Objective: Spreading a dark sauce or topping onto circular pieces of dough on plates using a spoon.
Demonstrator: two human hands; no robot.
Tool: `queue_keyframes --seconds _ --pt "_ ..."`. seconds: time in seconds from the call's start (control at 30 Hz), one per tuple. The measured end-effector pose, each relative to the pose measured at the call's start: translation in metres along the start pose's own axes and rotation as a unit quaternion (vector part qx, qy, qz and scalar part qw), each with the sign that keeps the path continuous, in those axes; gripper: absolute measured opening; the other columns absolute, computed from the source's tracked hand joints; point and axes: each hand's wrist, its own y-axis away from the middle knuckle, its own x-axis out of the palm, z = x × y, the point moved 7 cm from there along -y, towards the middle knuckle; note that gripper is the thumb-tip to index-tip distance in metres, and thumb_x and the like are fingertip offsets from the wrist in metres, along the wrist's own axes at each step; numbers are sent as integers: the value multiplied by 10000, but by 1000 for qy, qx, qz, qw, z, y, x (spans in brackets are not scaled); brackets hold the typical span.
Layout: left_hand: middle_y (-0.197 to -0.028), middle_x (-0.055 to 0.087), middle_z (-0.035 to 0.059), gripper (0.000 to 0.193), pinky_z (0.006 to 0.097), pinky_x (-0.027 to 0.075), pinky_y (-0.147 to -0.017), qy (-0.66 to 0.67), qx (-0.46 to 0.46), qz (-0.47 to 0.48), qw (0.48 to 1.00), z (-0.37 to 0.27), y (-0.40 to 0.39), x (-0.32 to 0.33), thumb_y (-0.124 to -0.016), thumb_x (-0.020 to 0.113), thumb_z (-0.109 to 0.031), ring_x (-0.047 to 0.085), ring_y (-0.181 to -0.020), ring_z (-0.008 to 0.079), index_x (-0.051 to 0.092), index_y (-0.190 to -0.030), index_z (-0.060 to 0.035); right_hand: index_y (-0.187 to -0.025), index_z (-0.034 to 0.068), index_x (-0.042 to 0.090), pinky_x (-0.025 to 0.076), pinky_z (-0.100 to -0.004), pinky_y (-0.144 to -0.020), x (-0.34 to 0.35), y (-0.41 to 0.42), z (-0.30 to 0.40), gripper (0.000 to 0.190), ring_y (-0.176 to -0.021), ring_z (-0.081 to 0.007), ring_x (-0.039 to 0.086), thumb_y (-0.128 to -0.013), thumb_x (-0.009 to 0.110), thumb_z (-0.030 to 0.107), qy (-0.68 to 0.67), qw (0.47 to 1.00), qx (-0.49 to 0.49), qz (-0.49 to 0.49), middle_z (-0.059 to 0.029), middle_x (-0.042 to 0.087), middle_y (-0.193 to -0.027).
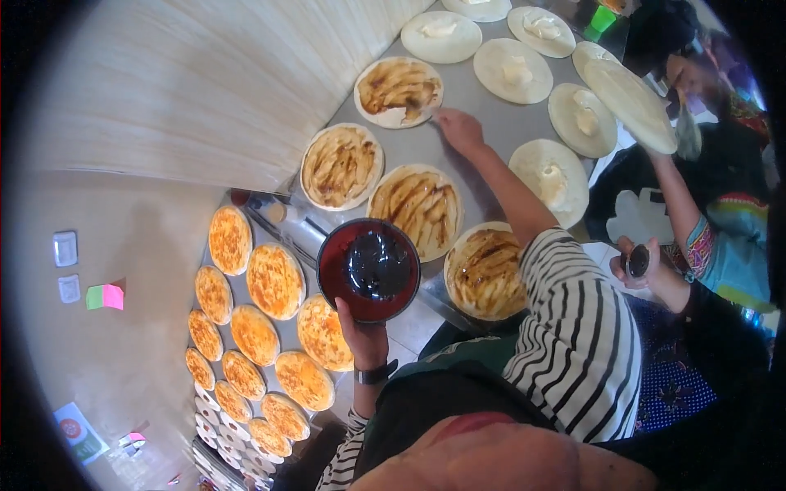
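Note:
My left hand (362,337) holds a round bowl (326,264), red inside with a dark rim, containing glossy dark sauce (377,264). My right hand (460,130) reaches over the metal table (473,159) to a flat dough round (399,92) streaked with brown sauce. Its fingers are closed on a small utensil (424,109), blurred and hard to identify, at the round's right edge. Three more sauce-streaked rounds lie nearer: one at left (342,166), one in the middle (416,208), and one partly behind my striped sleeve (485,270).
Pale dough rounds with creamy dollops (513,70) lie along the far side. Orange-topped rounds (255,334) fill another table at left, by the wall (153,245). At right, one person's hand lifts a pale round (632,104); another hand (651,270) holds a small dark-topped object.

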Motion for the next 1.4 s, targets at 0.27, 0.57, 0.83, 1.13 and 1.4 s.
queue_keyframes --seconds 0.27,0.57,0.83,1.13,1.4 --pt "-1370 376 62 585 447 305 -1023 -15 10 -6 1000 2 1 1 -911 419 -464 372 -1246 241 297 -1365 -117 -1011 180 650 492 -380 -703 9 -17 41 217 -823 -289 612 -843 520 222 -2 998 -64 16 -79 645 -940" --pt "-1374 358 54 569 428 299 -1030 -4 4 -32 999 2 0 -11 -923 396 -457 354 -1254 216 276 -1369 -127 -1049 204 640 489 -379 -698 5 -2 75 248 -817 -283 611 -838 512 189 -32 991 -121 55 -81 642 -930" --pt "-1370 371 55 585 420 285 -1032 5 22 -53 998 5 -2 -17 -915 412 -465 374 -1240 226 298 -1365 -109 -1098 213 620 481 -379 -710 48 -26 87 283 -844 -269 608 -848 488 202 23 977 -169 125 -94 636 -945" --pt "-1364 384 51 576 417 285 -1034 21 19 -31 999 3 -5 -16 -917 405 -466 377 -1239 223 317 -1355 -105 -1035 191 633 483 -388 -694 2 -14 14 236 -820 -284 607 -841 505 231 15 991 -122 52 -85 631 -894" --pt "-1349 389 58 573 422 316 -1013 12 22 -74 997 6 2 -22 -916 412 -459 385 -1226 224 297 -1360 -114 -1025 192 625 478 -420 -679 64 -79 105 243 -798 -306 610 -879 437 243 132 971 -194 43 -100 632 -884"
